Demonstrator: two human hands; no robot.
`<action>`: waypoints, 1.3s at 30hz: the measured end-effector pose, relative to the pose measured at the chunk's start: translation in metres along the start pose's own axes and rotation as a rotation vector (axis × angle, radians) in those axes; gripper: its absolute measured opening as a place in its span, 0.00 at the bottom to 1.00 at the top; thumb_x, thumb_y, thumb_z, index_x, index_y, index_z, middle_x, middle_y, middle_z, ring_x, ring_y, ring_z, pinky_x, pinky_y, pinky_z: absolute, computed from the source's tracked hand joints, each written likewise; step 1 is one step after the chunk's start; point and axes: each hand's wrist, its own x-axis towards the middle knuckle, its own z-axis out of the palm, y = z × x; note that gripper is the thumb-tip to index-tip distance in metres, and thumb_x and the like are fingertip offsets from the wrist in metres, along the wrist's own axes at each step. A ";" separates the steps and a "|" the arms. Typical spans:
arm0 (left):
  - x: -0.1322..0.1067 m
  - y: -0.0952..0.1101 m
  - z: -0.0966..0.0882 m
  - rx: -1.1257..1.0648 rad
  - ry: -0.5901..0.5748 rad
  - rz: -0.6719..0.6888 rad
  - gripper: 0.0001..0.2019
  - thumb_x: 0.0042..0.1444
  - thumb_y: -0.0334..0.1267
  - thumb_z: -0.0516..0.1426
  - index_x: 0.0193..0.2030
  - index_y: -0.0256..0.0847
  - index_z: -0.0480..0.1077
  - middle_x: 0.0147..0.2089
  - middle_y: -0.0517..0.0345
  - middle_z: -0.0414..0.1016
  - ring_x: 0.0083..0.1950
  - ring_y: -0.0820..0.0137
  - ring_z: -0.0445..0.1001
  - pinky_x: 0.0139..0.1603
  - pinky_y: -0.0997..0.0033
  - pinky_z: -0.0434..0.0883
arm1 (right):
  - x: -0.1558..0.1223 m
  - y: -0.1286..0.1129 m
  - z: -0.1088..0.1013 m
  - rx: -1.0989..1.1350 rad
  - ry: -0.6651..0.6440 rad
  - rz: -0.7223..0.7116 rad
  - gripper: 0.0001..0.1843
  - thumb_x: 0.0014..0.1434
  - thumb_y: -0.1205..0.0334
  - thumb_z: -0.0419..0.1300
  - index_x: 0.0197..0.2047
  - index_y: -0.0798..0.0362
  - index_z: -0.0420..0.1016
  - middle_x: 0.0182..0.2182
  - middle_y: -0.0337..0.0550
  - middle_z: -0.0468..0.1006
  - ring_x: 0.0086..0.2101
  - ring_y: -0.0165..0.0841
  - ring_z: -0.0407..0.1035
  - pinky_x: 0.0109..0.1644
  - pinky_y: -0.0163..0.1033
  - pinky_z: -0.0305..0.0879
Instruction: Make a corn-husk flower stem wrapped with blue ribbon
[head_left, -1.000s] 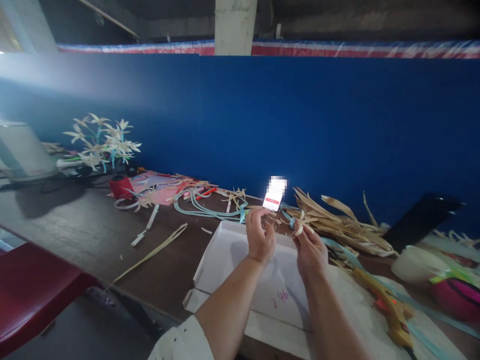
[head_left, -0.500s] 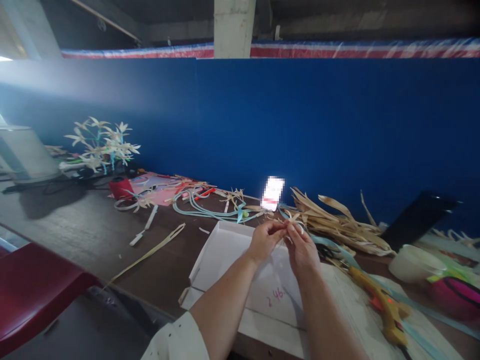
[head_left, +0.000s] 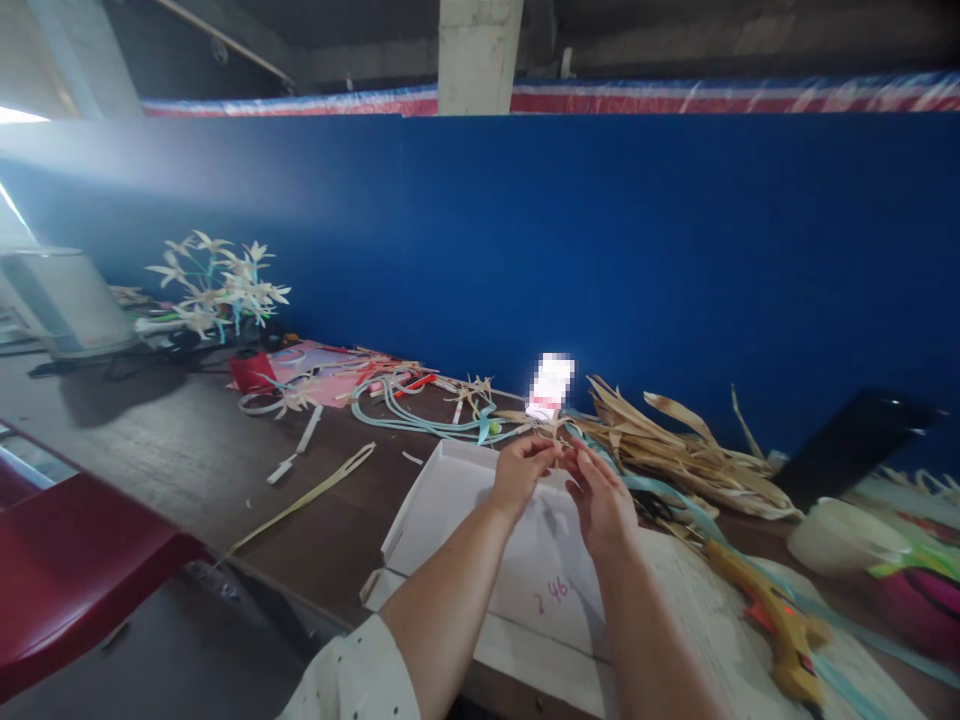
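Both my hands meet over the far edge of an opened white cardboard box (head_left: 450,500). Between my fingertips is a small pale husk flower (head_left: 553,428) with thin pointed petals, partly covered by the fingers. My left hand (head_left: 519,478) is closed in a pinch on it. My right hand (head_left: 606,505) touches it from the right with its fingertips, the fingers loosely bent; its exact grip is partly hidden. Just behind the hands stands a bright phone screen (head_left: 551,385), blurred out. Dried corn husks (head_left: 675,455) lie in a heap to the right.
A yellow glue gun (head_left: 780,630) lies at right on pale sheets, near a white cup (head_left: 844,535). Looped light-blue cord (head_left: 375,425), red-pink paper (head_left: 326,375) and a husk strip (head_left: 315,490) lie leftward. Husk flowers (head_left: 225,285) stand farther back. A red chair (head_left: 82,580) is at lower left.
My hands have drawn slightly apart, and the right fingers have loosened from their tighter pinch. The flower has shifted a little left and its petals show differently. The view has turned slightly left.
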 end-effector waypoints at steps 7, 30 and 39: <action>0.002 -0.003 -0.001 -0.029 0.034 0.030 0.13 0.40 0.43 0.64 0.31 0.37 0.76 0.29 0.57 0.76 0.32 0.73 0.71 0.39 0.71 0.66 | 0.002 0.009 -0.001 -0.154 0.011 0.079 0.22 0.41 0.47 0.67 0.39 0.49 0.79 0.40 0.45 0.79 0.36 0.35 0.71 0.32 0.34 0.63; 0.004 -0.001 -0.003 0.076 0.086 0.037 0.10 0.41 0.42 0.63 0.29 0.37 0.74 0.26 0.58 0.74 0.31 0.71 0.71 0.39 0.70 0.66 | -0.001 0.006 0.001 -0.387 -0.033 -0.034 0.19 0.41 0.48 0.67 0.34 0.52 0.79 0.27 0.41 0.75 0.31 0.33 0.65 0.33 0.36 0.60; 0.002 0.003 -0.003 0.221 0.067 0.105 0.09 0.42 0.40 0.63 0.27 0.37 0.74 0.29 0.57 0.74 0.34 0.70 0.71 0.40 0.71 0.67 | -0.002 0.006 0.001 -0.214 -0.008 -0.172 0.22 0.45 0.49 0.66 0.43 0.49 0.78 0.40 0.42 0.78 0.39 0.35 0.70 0.39 0.36 0.63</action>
